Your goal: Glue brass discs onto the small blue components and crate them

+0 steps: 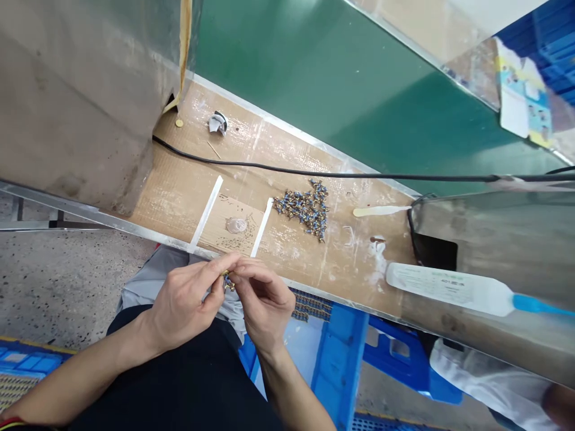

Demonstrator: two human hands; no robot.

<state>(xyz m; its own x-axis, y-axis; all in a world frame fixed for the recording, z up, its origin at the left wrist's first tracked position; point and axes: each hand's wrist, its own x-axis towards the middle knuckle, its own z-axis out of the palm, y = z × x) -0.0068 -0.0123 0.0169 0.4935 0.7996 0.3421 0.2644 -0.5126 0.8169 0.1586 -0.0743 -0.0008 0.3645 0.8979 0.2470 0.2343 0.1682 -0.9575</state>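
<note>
My left hand (pixel 188 302) and my right hand (pixel 265 299) meet just below the near edge of the wooden bench top (pixel 179 197), fingertips pinched together. Between them they hold a small blue and brass part (pixel 228 282), mostly hidden by the fingers. A pile of several like parts (pixel 308 208) lies on the bench beyond my right hand. Two white strips (pixel 206 212) frame a marked patch with a small clear disc (pixel 236 225) just beyond my hands.
A black cable (pixel 278 170) runs across the bench. A green conveyor belt (pixel 341 84) lies behind it. A wooden stick (pixel 380 211) and a white tube with a blue cap (pixel 453 286) lie at right. Blue crates (pixel 341 353) stand below. Another person's white sleeve (pixel 489 377) shows at lower right.
</note>
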